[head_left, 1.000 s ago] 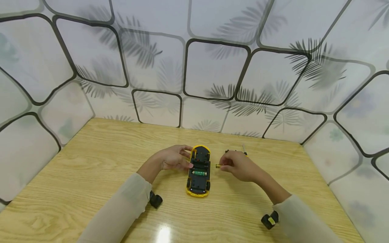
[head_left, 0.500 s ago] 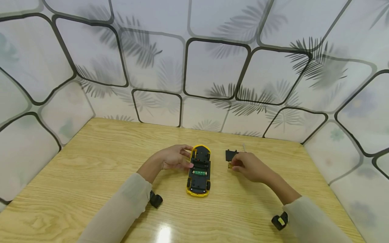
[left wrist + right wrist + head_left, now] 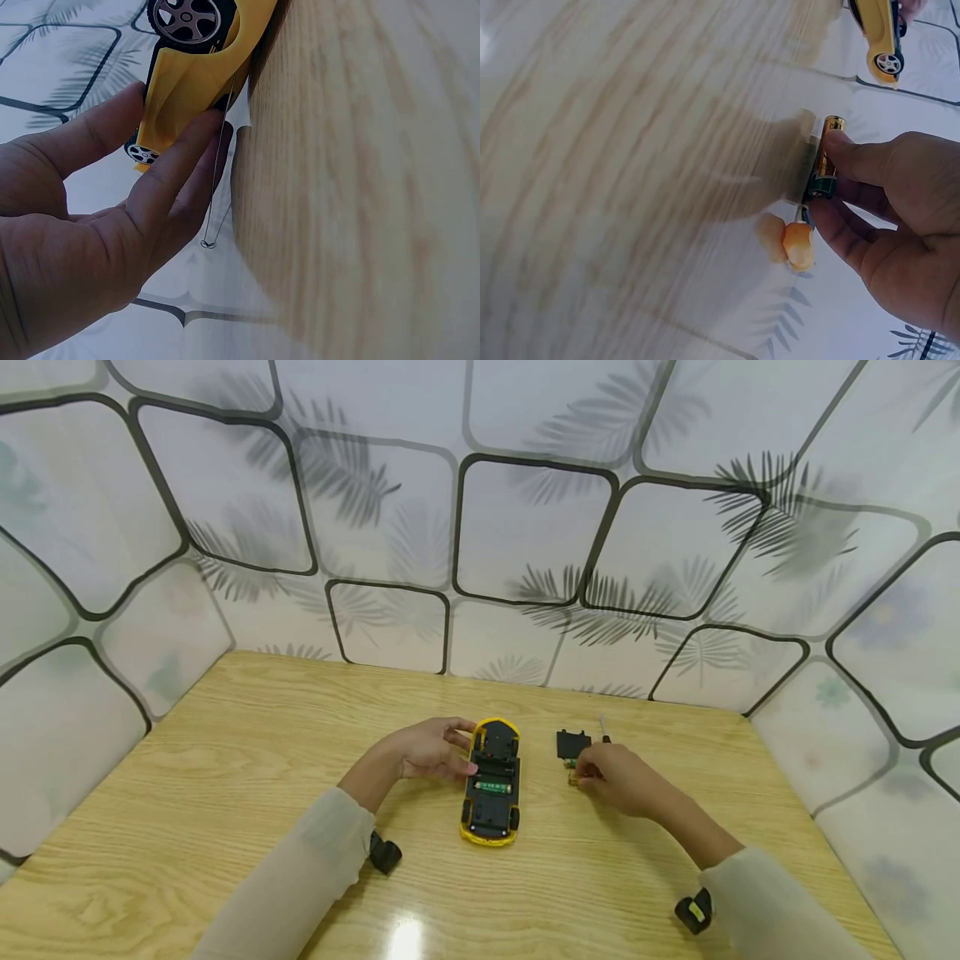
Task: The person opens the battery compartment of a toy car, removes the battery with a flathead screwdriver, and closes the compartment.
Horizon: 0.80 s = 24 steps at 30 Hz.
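Observation:
A yellow toy car [image 3: 491,814] lies upside down on the wooden table, its black underside up and the battery bay uncovered. One green battery [image 3: 492,787] sits across the bay. My left hand [image 3: 431,749] holds the car's left side, thumb at the upper edge and fingers along the yellow body [image 3: 176,97]. To the right of the car, my right hand [image 3: 622,779] pinches a gold battery [image 3: 829,154] between thumb and fingers, low over the table. A second green battery [image 3: 570,763] lies beside those fingertips, partly hidden. Just behind it is a black battery cover [image 3: 573,744].
A screwdriver [image 3: 603,727] lies behind my right hand; its orange handle [image 3: 799,246] shows in the right wrist view. Patterned cloth walls [image 3: 536,535] enclose the table [image 3: 300,710] at the back and sides. Black wrist cameras [image 3: 385,853] hang below both sleeves.
My right hand has carried the gold battery away from the car, rightward and slightly toward me. The black cover and the second green battery have come into view. The left hand and car have stayed put.

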{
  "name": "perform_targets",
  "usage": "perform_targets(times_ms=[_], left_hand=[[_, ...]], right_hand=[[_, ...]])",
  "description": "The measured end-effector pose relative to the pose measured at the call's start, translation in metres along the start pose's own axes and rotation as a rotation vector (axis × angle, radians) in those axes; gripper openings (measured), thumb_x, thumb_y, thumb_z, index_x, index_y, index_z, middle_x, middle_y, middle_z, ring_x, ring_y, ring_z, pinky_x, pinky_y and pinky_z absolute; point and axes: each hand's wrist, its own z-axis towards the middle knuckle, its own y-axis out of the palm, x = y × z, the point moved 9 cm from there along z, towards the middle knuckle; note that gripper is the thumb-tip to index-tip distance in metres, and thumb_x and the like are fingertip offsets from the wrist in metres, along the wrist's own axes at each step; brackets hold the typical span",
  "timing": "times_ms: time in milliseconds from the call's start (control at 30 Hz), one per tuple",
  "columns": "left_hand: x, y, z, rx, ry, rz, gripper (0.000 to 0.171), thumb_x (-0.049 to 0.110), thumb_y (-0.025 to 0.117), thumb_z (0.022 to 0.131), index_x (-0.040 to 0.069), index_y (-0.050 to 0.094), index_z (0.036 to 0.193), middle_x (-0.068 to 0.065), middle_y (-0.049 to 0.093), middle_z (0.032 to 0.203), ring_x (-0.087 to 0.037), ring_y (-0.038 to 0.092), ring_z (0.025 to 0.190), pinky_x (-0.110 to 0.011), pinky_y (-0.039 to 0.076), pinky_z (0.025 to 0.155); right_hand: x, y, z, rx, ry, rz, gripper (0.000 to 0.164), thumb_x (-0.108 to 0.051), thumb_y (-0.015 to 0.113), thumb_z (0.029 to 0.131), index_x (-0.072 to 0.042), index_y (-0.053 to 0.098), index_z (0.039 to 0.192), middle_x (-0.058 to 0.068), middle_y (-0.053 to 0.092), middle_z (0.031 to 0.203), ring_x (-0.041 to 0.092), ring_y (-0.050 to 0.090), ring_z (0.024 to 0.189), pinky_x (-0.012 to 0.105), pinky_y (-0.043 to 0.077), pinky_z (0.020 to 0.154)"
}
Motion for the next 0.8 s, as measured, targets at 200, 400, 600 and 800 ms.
perform_targets(times_ms=[200,400,600,800], left_hand=[[0.0000,0.0015,-0.0013,-0.009,-0.002,-0.001,0.080,-0.015,0.068,0.090,0.006,0.032,0.158,-0.024,0.036,0.154,-0.033,0.063,0.116,-0.043,0.058,0.092],[0.0001,0.0012,-0.0014,-0.008,-0.007,0.001,0.080,-0.014,0.068,0.090,0.007,0.031,0.158,-0.024,0.035,0.155,-0.033,0.063,0.116,-0.042,0.058,0.092],[-0.0001,0.0008,-0.0012,-0.007,-0.006,-0.002,0.080,-0.015,0.068,0.090,0.007,0.032,0.157,-0.024,0.036,0.154,-0.033,0.064,0.115,-0.042,0.059,0.091],[0.0001,0.0005,0.0000,-0.004,-0.013,-0.015,0.079,-0.015,0.068,0.090,0.008,0.034,0.157,-0.023,0.039,0.152,-0.033,0.064,0.114,-0.042,0.059,0.090]], right_hand=[[-0.0001,0.0049,0.0013,-0.003,-0.008,-0.022,0.005,-0.007,0.073,0.095,-0.011,0.072,0.096,-0.006,0.063,0.089,0.007,0.057,0.079,0.031,0.052,0.068],[0.0017,0.0053,0.0009,0.003,0.003,-0.028,0.003,-0.007,0.073,0.095,-0.008,0.071,0.098,-0.005,0.064,0.089,0.008,0.059,0.079,0.031,0.054,0.069],[0.0000,0.0042,0.0025,0.006,-0.006,-0.026,0.004,-0.006,0.073,0.095,-0.007,0.072,0.098,-0.003,0.064,0.088,0.010,0.059,0.079,0.031,0.054,0.068],[0.0000,0.0013,0.0034,0.000,0.017,-0.026,0.005,-0.006,0.072,0.096,-0.007,0.072,0.100,-0.003,0.065,0.089,0.010,0.059,0.079,0.032,0.054,0.068]])
